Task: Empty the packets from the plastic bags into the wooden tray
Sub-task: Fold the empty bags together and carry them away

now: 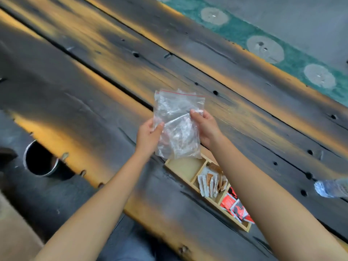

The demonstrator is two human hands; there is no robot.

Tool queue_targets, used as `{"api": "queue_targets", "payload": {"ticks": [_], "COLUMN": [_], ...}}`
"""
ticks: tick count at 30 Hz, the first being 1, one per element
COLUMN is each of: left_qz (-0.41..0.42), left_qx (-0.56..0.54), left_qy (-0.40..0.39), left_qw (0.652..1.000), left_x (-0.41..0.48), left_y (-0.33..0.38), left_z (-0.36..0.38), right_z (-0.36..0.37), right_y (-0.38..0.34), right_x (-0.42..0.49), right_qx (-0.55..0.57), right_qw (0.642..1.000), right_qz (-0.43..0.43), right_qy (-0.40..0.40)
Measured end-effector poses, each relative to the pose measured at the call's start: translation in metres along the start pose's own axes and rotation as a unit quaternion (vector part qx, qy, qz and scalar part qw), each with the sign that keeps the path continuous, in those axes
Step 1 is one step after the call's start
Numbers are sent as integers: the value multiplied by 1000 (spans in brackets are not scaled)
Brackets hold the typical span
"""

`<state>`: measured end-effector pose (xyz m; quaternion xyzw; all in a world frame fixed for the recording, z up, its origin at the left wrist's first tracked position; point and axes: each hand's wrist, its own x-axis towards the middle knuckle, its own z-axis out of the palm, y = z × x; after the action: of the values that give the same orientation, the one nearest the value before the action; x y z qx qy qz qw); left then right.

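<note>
A clear zip-lock plastic bag point(177, 125) with a red seal line is held up above the table, and it holds white packets. My left hand point(149, 136) grips its left edge and my right hand point(205, 127) pinches its right edge. Just below the bag lies the wooden tray point(170, 165) with three compartments in view. The compartment nearest the bag looks bare, the middle one holds white and brown packets point(211, 182), and the far one holds red packets point(235, 206). My right forearm covers part of the tray.
The table point(94, 81) is dark scorched planks with orange streaks. A round metal-rimmed hole point(40, 159) sits at the left. A crumpled clear plastic bag point(331, 188) lies at the right edge. A teal strip with pale circles point(263, 46) runs beyond the table.
</note>
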<state>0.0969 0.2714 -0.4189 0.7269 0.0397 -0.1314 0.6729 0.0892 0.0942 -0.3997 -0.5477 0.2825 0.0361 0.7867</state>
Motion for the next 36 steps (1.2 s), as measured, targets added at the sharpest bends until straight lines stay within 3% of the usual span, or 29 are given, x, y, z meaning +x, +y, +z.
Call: {"api": "queue_targets", "payload": {"ticks": [11,20,30,36], "left_qz": [-81,-86,-118,-139], "left_qx": [-72,-112,-85,-55], "left_qy": [165,264,296,302], "left_qw": [980,954,944,942], "left_x": [-90,-101,-18,29], "left_y": [-10,-29,-36,-65], "left_z": [-124,-239,-420,-505], "right_z": [123,251,433,511], "right_y": [60,110,142,170], "right_x": [-42,-44,0,35], "right_qx": [-56,-126,-234,-228], "right_qw": [974,957,936,940], "right_qz": [50,56,45,51], "right_qy": [-212,-254,-261,-249]}}
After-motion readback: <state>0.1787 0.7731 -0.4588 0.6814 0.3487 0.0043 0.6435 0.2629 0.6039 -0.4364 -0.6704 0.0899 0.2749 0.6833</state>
